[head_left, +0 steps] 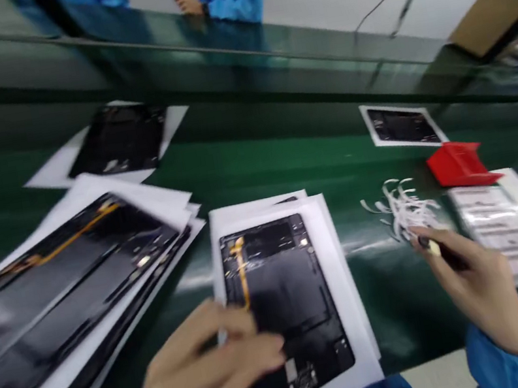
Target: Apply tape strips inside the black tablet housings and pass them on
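The two hands are well apart above a green conveyor belt (253, 162). The left hand (195, 380) lies low and flat, its fingers (260, 352) stretched over the lower left part of a black tablet back (288, 308), which sits on white paper (353, 311). The right hand (473, 284), fingers curled, pinches a dark pen (441, 256) just beside a tuft of white paper strips (405, 209). A stack of tablets (68, 299) lies to the left.
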